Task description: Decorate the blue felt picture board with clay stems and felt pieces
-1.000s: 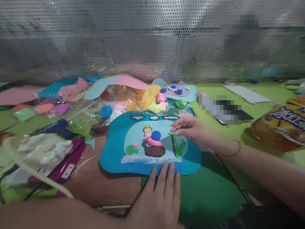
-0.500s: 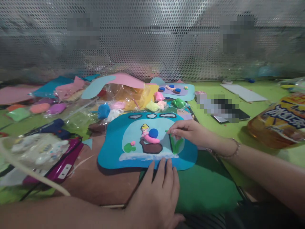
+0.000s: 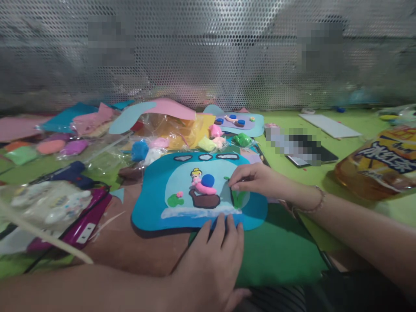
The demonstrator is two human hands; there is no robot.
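Note:
A blue foam picture board [image 3: 152,208] lies in front of me, with a pale blue dome, a small clay figure [image 3: 203,184], a brown pot and a green lily pad on it. My left hand [image 3: 211,264] lies flat with fingers stretched, its tips pressing the board's near edge. My right hand [image 3: 251,178] rests on the board's right part with fingers pinched together on a green clay plant [image 3: 238,197], pressing near its top.
Bags of coloured clay [image 3: 156,147] and foam sheets [image 3: 169,108] lie behind the board. A second small board [image 3: 240,123] sits farther back. A purple case [image 3: 81,225] is at left, a snack bag [image 3: 380,160] at right, green felt [image 3: 279,255] below, perforated metal wall behind.
The view has shifted a little. My right hand has lowered slightly and its fingertips have closed onto the green plant. My left hand stays on the board's edge.

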